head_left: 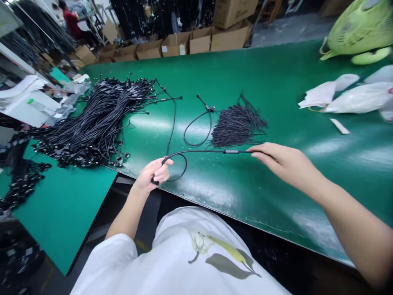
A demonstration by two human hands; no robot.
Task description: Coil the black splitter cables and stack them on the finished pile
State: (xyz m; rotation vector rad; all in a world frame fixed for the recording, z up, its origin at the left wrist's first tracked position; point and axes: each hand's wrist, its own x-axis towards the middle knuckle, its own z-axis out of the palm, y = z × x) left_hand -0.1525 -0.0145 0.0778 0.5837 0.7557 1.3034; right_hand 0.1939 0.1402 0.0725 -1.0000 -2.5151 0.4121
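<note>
Left hand (153,174) fist-grips a looped black cable (202,151); right hand (284,164) pinches its far end, cable ties (236,125) at 12 o'clock on green table (276,82)

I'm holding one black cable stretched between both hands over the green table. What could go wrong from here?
1. The thin black cable loops below the left hand near the green table's edge; the loop might catch there.
2. The right hand pinches close to the small pile of short black ties, so a sweep may scatter them.
3. The big heap of black cables lies near; ends could tangle.
</note>
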